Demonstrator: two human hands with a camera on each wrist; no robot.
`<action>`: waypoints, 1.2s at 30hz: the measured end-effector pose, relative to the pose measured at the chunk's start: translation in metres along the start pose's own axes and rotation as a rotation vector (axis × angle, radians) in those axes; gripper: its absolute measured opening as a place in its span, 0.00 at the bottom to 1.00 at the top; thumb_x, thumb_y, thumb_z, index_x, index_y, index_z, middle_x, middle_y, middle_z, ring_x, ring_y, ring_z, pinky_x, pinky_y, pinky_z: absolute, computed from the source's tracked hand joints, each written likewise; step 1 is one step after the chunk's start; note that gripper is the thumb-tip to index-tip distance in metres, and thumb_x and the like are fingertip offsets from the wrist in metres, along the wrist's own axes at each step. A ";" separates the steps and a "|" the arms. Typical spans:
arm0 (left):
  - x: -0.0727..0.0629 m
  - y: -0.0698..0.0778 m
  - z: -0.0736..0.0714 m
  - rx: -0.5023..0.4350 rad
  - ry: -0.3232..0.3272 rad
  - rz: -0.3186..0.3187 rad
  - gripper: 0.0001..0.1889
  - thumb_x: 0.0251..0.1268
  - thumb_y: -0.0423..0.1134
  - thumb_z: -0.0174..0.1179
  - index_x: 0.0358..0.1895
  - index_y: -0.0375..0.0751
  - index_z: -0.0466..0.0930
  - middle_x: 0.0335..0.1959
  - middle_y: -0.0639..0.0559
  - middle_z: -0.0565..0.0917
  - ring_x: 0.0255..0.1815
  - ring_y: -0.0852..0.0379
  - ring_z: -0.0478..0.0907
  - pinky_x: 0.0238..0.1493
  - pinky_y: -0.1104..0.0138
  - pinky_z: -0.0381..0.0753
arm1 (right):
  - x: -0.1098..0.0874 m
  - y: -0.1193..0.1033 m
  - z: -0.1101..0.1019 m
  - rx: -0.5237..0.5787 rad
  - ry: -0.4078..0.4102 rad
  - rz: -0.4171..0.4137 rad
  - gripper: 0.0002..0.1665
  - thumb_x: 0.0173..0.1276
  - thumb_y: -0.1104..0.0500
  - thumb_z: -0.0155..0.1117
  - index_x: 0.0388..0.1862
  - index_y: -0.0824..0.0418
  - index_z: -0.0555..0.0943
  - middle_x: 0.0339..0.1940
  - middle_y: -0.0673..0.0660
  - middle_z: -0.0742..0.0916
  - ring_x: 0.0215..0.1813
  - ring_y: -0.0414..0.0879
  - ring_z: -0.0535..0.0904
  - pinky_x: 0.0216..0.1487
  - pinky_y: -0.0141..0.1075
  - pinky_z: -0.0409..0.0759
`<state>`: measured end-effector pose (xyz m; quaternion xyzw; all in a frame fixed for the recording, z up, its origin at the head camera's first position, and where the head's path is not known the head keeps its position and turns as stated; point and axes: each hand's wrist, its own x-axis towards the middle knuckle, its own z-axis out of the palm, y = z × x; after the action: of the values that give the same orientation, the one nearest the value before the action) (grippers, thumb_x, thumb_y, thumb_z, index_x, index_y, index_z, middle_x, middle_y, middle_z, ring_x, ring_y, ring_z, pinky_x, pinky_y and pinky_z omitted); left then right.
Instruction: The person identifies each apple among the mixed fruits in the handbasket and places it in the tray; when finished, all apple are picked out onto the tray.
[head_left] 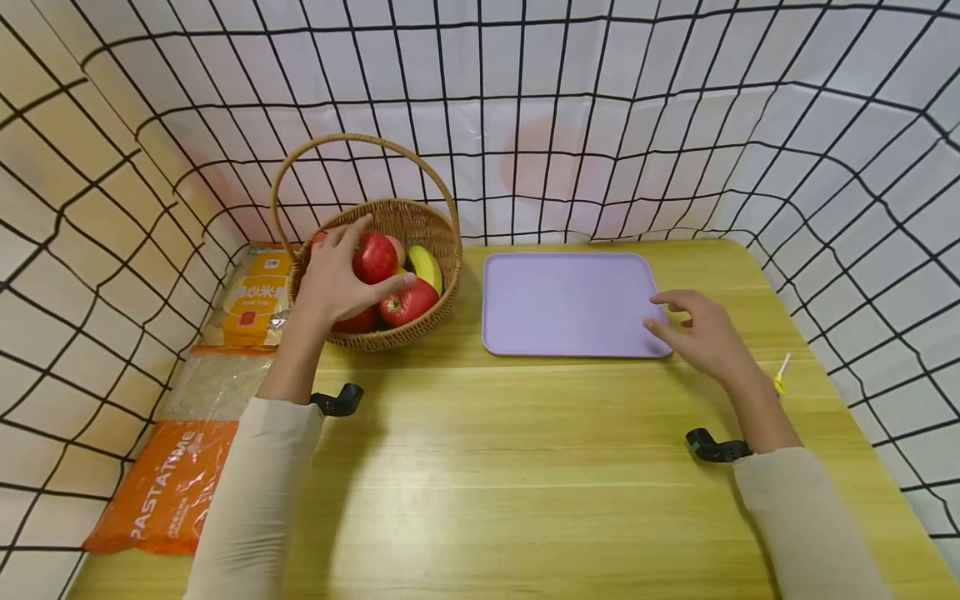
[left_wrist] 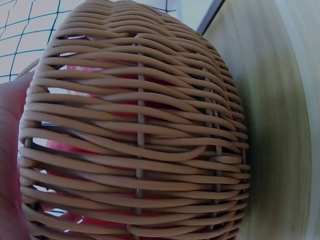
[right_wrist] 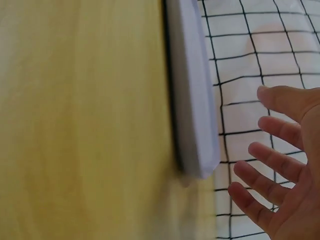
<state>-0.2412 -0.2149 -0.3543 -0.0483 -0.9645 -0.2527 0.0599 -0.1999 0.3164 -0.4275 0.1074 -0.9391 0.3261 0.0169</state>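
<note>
My left hand (head_left: pixel 333 279) reaches over the wicker basket (head_left: pixel 408 340), thumb and fingers spread above the fruit. Near its fingers sits a red apple (head_left: pixel 375 257), and its thumb passes over another red fruit (head_left: pixel 408 303). A yellow banana (head_left: pixel 426 267) lies at the basket's right side. In the left wrist view the basket's woven wall (left_wrist: pixel 140 130) fills most of the picture, with red fruit showing through the gaps. My right hand (head_left: pixel 697 333) hovers by the right end of the lavender tray (head_left: pixel 570 304); the right wrist view shows its fingers (right_wrist: pixel 265 180) spread and holding nothing.
An orange pasta bag (head_left: pixel 176 483) and a yellow-labelled bag (head_left: pixel 255 300) lie along the left side. A small white stick with a yellow part (head_left: pixel 781 379) lies right of my right hand. Black wire grid (head_left: pixel 555 100) walls the back and sides of the wooden table (head_left: pixel 510 467).
</note>
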 end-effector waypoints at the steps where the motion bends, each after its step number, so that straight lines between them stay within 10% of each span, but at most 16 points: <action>1: 0.000 -0.001 0.000 -0.005 0.002 -0.003 0.59 0.47 0.80 0.64 0.83 0.68 0.49 0.82 0.43 0.57 0.80 0.33 0.55 0.66 0.27 0.66 | -0.001 0.003 0.001 0.000 0.004 0.006 0.31 0.75 0.45 0.65 0.68 0.63 0.77 0.72 0.67 0.76 0.71 0.66 0.71 0.61 0.65 0.78; 22: 0.001 -0.008 0.007 -0.072 0.057 -0.038 0.53 0.56 0.71 0.65 0.80 0.45 0.59 0.77 0.36 0.66 0.77 0.32 0.59 0.68 0.31 0.68 | -0.001 0.040 0.017 0.006 0.015 0.109 0.25 0.76 0.52 0.64 0.67 0.60 0.79 0.52 0.67 0.86 0.52 0.60 0.82 0.49 0.43 0.76; 36: 0.001 -0.005 0.007 -0.103 0.120 -0.025 0.46 0.53 0.64 0.72 0.76 0.50 0.69 0.70 0.37 0.75 0.72 0.30 0.65 0.64 0.33 0.74 | 0.007 0.054 0.022 0.033 0.035 0.112 0.23 0.73 0.61 0.60 0.66 0.61 0.80 0.42 0.61 0.84 0.39 0.48 0.73 0.38 0.29 0.70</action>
<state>-0.2433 -0.2160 -0.3627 -0.0237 -0.9453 -0.3053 0.1121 -0.2169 0.3423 -0.4772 0.0490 -0.9376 0.3439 0.0133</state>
